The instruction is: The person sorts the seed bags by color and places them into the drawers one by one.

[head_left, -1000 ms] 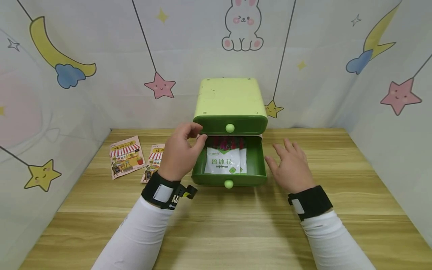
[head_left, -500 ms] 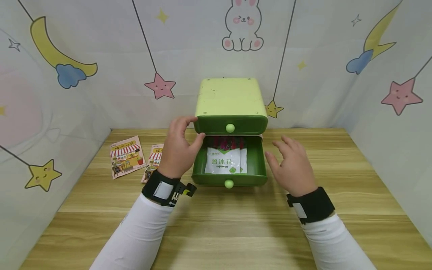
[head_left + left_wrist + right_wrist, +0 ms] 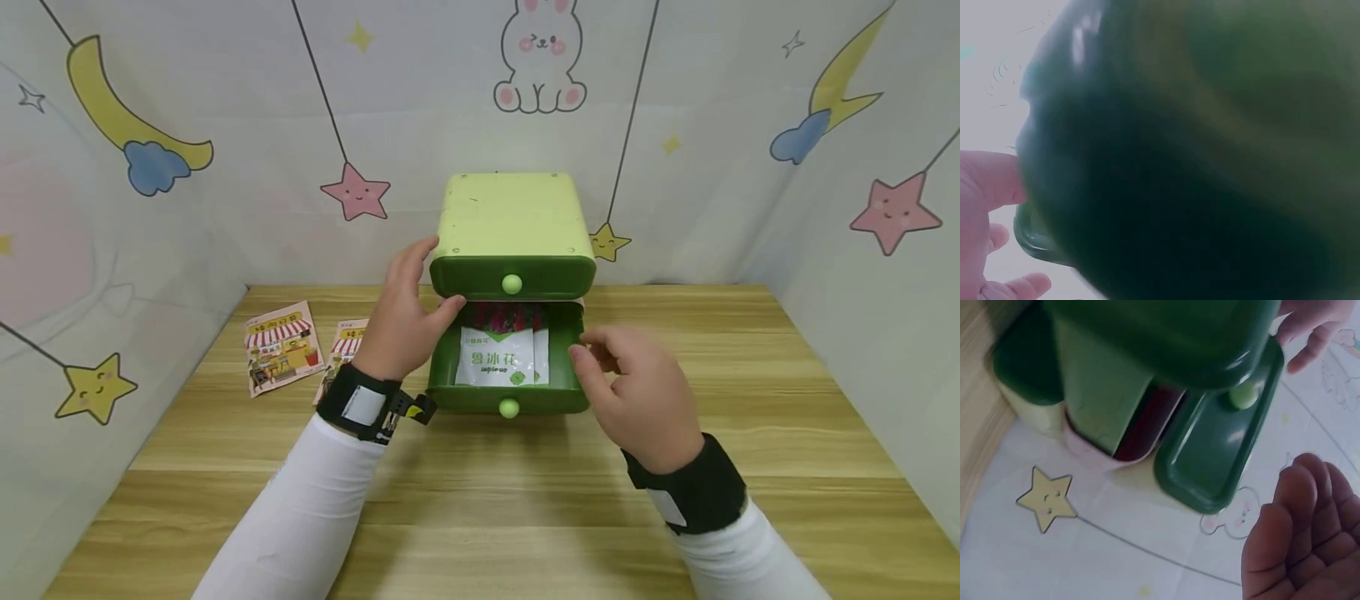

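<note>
A small cabinet [image 3: 513,218] with a pale yellow-green top stands against the back. Its upper drawer [image 3: 551,279] is closed; a lower green drawer [image 3: 465,402] is pulled out, with white flower-printed packets [image 3: 495,357] lying in it. My left hand [image 3: 397,329] touches the cabinet's left side with extended fingers, the thumb near the upper drawer's lower left corner. At the open drawer's right edge is my right hand [image 3: 648,400], fingers bent loosely; contact with the rim is unclear. In the right wrist view, the right fingers [image 3: 1297,494] hold nothing. Dark green plastic [image 3: 1147,156] fills the left wrist view.
Two pink packets with a striped-awning print lie on the wooden table [image 3: 480,517] at left: one whole packet [image 3: 283,348] and another packet [image 3: 341,354] partly behind my left hand. A printed white cloth [image 3: 675,100] rises behind and at both sides.
My left hand has straightened its fingers and moved up against the cabinet's side. My right hand has shifted left to the drawer's right edge, its fingers bending more. Drawer and packets stay put.
</note>
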The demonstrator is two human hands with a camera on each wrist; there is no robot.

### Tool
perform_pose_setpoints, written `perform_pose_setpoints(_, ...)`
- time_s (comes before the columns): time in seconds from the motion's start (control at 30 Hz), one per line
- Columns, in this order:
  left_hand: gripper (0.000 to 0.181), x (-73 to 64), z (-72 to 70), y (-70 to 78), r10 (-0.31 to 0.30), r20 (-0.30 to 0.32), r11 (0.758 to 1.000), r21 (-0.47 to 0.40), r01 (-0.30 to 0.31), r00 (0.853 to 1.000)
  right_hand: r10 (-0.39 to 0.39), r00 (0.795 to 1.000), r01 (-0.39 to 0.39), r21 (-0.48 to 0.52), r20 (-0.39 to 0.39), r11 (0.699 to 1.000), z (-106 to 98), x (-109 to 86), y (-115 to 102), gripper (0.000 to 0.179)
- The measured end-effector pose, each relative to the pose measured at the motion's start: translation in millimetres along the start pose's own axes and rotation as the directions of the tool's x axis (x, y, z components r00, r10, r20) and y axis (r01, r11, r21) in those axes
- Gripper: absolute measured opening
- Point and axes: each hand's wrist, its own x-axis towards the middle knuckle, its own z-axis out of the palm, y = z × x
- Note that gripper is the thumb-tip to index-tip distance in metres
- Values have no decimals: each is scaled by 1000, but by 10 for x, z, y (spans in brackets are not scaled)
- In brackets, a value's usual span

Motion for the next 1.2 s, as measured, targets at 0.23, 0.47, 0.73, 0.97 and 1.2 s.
perform_pose_setpoints(0.23, 80, 74, 6, -35, -21, 48, 1000, -18, 22, 999, -73, 989, 66, 58, 131, 996, 81, -65, -187, 14)
perform_pose_setpoints(0.47, 82, 108, 23, -64, -28, 98, 999, -21, 30, 995, -90, 971, 81, 49, 223, 995, 167, -115, -240, 22)
perform_pose_setpoints(0.73, 82, 133, 18, -87, -16, 180, 992, -122, 38, 984, -8, 922, 39, -73, 387, 997, 247, -179, -280, 36)
perform_pose_setpoints(0.97, 84, 137, -10, -100, -41, 252, 984, -158, 83, 967, 45, 876, 42, -169, 480, 985, 311, -211, -288, 42)
perform_pose_setpoints(1.2, 77, 144, -43, -110, -80, 268, 985, -124, 116, 960, 107, 870, 51, -304, 481, 951, 379, -229, -310, 46)
